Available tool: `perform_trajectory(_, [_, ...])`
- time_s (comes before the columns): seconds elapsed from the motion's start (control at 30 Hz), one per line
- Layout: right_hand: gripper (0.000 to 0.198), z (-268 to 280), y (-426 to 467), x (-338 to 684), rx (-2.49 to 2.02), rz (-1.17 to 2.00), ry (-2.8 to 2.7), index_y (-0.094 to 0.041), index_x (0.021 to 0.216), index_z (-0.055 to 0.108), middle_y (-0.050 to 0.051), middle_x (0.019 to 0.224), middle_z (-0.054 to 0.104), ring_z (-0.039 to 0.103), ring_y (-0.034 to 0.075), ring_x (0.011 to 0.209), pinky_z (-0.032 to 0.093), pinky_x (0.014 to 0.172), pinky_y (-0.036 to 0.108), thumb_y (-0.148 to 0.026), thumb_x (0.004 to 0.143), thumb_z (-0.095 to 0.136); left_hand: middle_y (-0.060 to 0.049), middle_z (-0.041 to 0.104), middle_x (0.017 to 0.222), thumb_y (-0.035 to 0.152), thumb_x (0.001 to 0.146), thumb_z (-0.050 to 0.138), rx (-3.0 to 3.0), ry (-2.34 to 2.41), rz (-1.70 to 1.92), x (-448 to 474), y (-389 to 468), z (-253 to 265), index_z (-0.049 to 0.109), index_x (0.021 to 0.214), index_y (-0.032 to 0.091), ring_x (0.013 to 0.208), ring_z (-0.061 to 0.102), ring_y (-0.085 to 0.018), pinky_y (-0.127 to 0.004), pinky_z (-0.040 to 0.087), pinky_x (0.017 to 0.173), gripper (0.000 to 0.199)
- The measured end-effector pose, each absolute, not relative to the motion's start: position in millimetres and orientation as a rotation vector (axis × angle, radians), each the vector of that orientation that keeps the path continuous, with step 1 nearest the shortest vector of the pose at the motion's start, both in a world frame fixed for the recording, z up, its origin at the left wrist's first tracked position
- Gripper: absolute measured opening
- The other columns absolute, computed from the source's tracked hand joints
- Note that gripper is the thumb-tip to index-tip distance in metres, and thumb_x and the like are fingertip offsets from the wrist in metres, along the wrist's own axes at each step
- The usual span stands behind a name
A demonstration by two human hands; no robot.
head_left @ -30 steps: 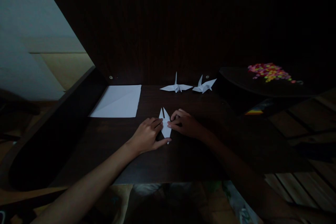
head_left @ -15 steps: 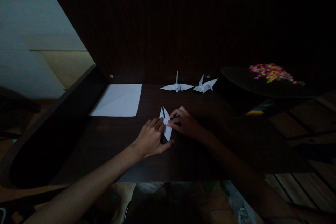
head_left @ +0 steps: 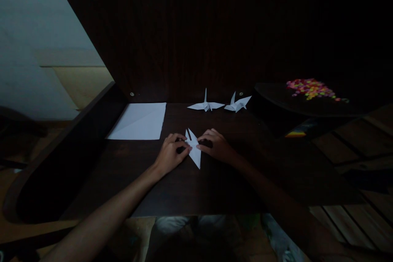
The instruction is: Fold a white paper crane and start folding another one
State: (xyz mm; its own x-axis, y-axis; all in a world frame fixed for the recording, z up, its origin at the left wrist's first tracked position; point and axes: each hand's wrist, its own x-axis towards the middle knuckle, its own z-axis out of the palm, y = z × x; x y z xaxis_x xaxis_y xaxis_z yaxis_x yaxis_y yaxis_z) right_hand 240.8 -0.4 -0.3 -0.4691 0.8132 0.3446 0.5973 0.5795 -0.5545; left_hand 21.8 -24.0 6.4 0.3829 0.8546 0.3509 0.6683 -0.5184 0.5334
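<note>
A folded white origami paper (head_left: 194, 155) lies between my hands on the dark desk. It is a long kite shape, with a slit splitting its far end into two narrow points. My left hand (head_left: 170, 152) pinches its left edge between thumb and fingers. On the opposite edge, my right hand (head_left: 217, 145) has a similar pinch, thumb nearer me. Beyond them stand two finished paper cranes, one crane (head_left: 206, 106) straight ahead and another crane (head_left: 238, 104) to its right, wings spread.
White paper sheets (head_left: 138, 122) lie at the desk's back left, by the raised side panel (head_left: 61, 159). On a dark curved shelf (head_left: 276, 97) at the right sits a pile of small colourful pieces (head_left: 311, 89). A tall dark panel (head_left: 172, 32) closes off the back.
My left hand has gone from lying over the folded paper to pinching its left edge, uncovering more of it. My right hand stays at the right edge. The view has shifted slightly.
</note>
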Motion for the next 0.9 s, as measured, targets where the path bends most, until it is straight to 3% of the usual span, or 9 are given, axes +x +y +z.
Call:
perform_trajectory(0.07, [0.017,-3,-2,236,-1.198,0.454,-2.144,-0.019,0.096,0.067,0.005,0.090,0.062,0.053,0.020,0.087,0.043,0.083,0.037,-0.022,0.080,0.071,-0.007,0.062,0.108,0.033,0.083,0.067,2.318,1.416,0.901,22,-23,6,0.070,0.095,0.021,0.103,0.055,-0.025,-0.044,0.044,0.093,0.017])
perform_trajectory(0.13, [0.019,-5,-4,232,-1.239,0.457,-2.127,-0.018,0.098,0.066,0.007,0.095,0.061,0.053,0.022,0.093,0.043,0.085,0.039,-0.023,0.080,0.070,-0.011,0.058,0.115,0.038,0.078,0.073,2.310,1.538,0.908,22,-23,5,0.066,0.107,0.017,0.107,0.051,-0.028,-0.047,0.042,0.096,0.036])
perform_trajectory(0.23, [0.018,-5,-6,228,-1.253,0.518,-2.119,-0.019,0.098,0.066,0.007,0.095,0.061,0.054,0.022,0.094,0.044,0.085,0.040,-0.023,0.081,0.068,-0.014,0.054,0.124,0.047,0.074,0.074,2.313,1.657,0.845,21,-23,3,0.065,0.111,0.015,0.115,0.046,-0.033,-0.051,0.039,0.099,0.049])
perform_trajectory(0.53, [0.017,2,-6,223,-1.151,1.115,-1.671,-0.019,0.089,0.061,0.002,0.080,0.066,0.062,0.015,0.072,0.050,0.067,0.029,-0.027,0.076,0.067,-0.009,0.063,0.116,0.040,0.079,0.071,2.080,1.477,0.903,21,-20,8,0.056,0.117,0.019,0.109,0.055,-0.028,-0.047,0.041,0.097,0.046])
perform_trajectory(0.7, [0.023,6,-12,217,-1.057,1.165,-1.519,-0.019,0.089,0.063,0.004,0.082,0.068,0.065,0.017,0.079,0.053,0.072,0.031,-0.032,0.072,0.071,-0.007,0.069,0.104,0.037,0.079,0.071,1.629,1.147,1.057,25,-19,7,0.050,0.122,0.017,0.092,0.066,-0.020,-0.036,0.051,0.086,0.052])
perform_trajectory(0.9, [0.016,14,-19,213,-1.014,1.135,-1.492,-0.019,0.083,0.064,0.003,0.077,0.067,0.065,0.016,0.073,0.053,0.069,0.029,-0.031,0.075,0.070,-0.009,0.073,0.098,0.040,0.074,0.075,1.346,0.911,0.945,33,-25,13,0.066,0.103,0.011,0.088,0.069,-0.021,-0.033,0.053,0.082,0.041])
